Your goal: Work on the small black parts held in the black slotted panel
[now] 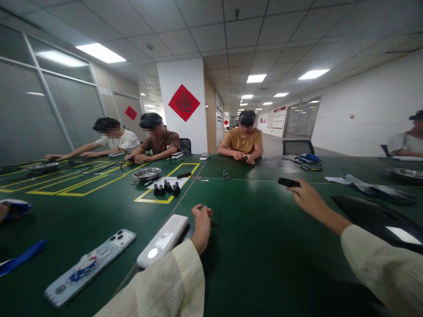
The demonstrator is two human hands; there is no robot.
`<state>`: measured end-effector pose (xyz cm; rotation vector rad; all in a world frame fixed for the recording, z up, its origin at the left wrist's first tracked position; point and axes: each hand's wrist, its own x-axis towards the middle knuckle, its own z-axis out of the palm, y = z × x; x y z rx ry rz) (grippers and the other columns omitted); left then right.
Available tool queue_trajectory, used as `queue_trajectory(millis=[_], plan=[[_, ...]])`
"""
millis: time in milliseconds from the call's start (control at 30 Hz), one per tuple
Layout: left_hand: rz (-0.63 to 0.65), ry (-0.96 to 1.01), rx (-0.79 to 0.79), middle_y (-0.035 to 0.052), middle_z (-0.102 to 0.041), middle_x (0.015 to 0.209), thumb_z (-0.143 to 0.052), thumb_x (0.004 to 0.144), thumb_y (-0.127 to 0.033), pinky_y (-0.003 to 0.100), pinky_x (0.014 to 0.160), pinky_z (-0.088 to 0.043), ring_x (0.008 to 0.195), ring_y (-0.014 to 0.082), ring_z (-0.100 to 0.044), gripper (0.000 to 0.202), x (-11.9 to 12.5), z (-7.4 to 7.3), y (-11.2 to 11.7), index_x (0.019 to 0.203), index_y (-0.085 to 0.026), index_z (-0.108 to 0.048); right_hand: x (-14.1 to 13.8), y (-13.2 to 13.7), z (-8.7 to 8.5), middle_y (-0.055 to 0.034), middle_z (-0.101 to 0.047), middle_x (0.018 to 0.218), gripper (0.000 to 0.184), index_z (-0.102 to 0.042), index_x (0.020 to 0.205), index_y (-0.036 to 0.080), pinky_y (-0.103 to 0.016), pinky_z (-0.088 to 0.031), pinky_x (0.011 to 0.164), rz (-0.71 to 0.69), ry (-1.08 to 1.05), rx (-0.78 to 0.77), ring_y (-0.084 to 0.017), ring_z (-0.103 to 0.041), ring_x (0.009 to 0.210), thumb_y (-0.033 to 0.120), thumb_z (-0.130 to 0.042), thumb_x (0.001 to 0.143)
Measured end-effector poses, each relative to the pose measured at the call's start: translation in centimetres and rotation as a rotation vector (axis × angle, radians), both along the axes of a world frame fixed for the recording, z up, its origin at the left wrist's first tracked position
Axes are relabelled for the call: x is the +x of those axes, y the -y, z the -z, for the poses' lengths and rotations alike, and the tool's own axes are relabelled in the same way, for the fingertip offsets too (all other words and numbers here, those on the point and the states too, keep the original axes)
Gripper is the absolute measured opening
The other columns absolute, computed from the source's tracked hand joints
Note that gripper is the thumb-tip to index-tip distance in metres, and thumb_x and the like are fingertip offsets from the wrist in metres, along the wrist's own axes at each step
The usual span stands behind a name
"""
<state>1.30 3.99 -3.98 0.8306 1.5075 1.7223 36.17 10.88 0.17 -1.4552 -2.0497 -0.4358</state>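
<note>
My left hand (201,225) rests on the green table (257,246), fingers curled into a pinch around something small with a bluish tip that I cannot make out. My right hand (306,195) reaches forward over the table at the right, its fingers closed on a small black oblong object (288,182). Both arms wear cream sleeves. A white power bank (162,240) lies just left of my left hand, and a phone in a patterned case (90,266) lies further left.
Several small black parts (167,188) stand on a white sheet inside a yellow taped rectangle, next to a metal bowl (147,173). Three people sit along the far edge and another at the far right. A black tray (380,218), grey cloth (376,188) and another bowl (405,173) lie to the right.
</note>
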Motion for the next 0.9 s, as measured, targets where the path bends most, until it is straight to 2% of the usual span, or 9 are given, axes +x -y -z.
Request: queue_trajectory(millis=[33,133,233,400,533,667,767,900], plan=[[0.001,-0.010,0.001,-0.0013,-0.052,0.070,-0.042,0.078,-0.024,0.024,0.058,-0.040,0.067,0.0137,-0.053,0.021,0.0,0.1,0.0,0.098,-0.019,-0.037,-1.6,0.4,0.6,-0.0120,-0.055,0.112,0.031,-0.071,0.091,0.015,-0.033,-0.042,0.091,-0.065,0.028,-0.027,-0.021,-0.056,0.098,0.011,-0.043,0.077],[0.012,-0.037,-0.001,-0.0008,-0.052,0.071,-0.042,0.078,-0.023,0.025,0.059,-0.040,0.068,0.0140,-0.053,0.022,0.0,0.3,0.0,0.099,-0.019,-0.038,-6.0,2.6,1.9,-0.0111,-0.047,0.123,0.035,-0.068,0.098,0.016,-0.036,-0.043,0.093,-0.331,0.086,-0.159,-0.021,-0.056,0.101,0.008,-0.041,0.077],[0.029,-0.044,-0.008,-0.0004,-0.052,0.073,-0.040,0.079,-0.023,0.025,0.059,-0.040,0.069,0.0140,-0.053,0.021,0.1,0.3,0.1,0.099,-0.019,-0.038,-9.3,5.1,2.7,-0.0089,-0.040,0.133,0.036,-0.066,0.103,0.015,-0.038,-0.044,0.093,-0.460,0.073,-0.299,-0.020,-0.056,0.099,0.009,-0.040,0.079],[0.049,-0.055,-0.016,0.0001,-0.053,0.074,-0.040,0.078,-0.024,0.026,0.061,-0.041,0.071,0.0146,-0.054,0.021,0.1,0.5,0.0,0.099,-0.020,-0.039,-12.1,7.6,3.6,-0.0061,-0.032,0.142,0.037,-0.062,0.112,0.017,-0.038,-0.045,0.092,-0.495,0.043,-0.483,-0.021,-0.056,0.103,0.012,-0.042,0.081],[0.064,-0.077,-0.008,0.0001,-0.053,0.075,-0.039,0.078,-0.025,0.026,0.062,-0.040,0.071,0.0147,-0.053,0.021,0.0,0.9,-0.1,0.099,-0.020,-0.038,-13.6,8.7,3.7,-0.0026,-0.020,0.148,0.043,-0.058,0.118,0.019,-0.038,-0.034,0.103,-0.610,0.073,-0.523,-0.023,-0.045,0.120,0.008,-0.042,0.080],[0.066,-0.107,0.006,0.0001,-0.052,0.075,-0.039,0.078,-0.025,0.027,0.067,-0.040,0.074,0.0148,-0.052,0.019,0.1,1.0,-0.1,0.096,-0.020,-0.038,-15.1,9.8,3.0,-0.0003,-0.005,0.152,0.046,-0.060,0.117,0.024,-0.040,-0.028,0.106,-0.695,0.073,-0.578,-0.026,-0.034,0.129,0.006,-0.043,0.078],[0.069,-0.106,0.007,0.0002,-0.051,0.075,-0.039,0.078,-0.026,0.027,0.068,-0.039,0.074,0.0149,-0.052,0.018,0.1,0.8,-0.1,0.095,-0.020,-0.038,-16.0,10.6,2.7,-0.0001,-0.003,0.152,0.042,-0.064,0.111,0.027,-0.040,-0.029,0.105,-0.692,0.059,-0.616,-0.027,-0.036,0.127,0.010,-0.044,0.079],[0.074,-0.117,-0.005,0.0001,-0.050,0.075,-0.038,0.079,-0.027,0.027,0.068,-0.039,0.074,0.0146,-0.051,0.017,0.2,0.8,-0.2,0.094,-0.020,-0.038,-16.3,11.6,2.3,-0.0024,-0.012,0.150,0.037,-0.068,0.103,0.027,-0.038,-0.036,0.099,-0.582,0.040,-0.614,-0.025,-0.049,0.116,0.012,-0.046,0.077]])
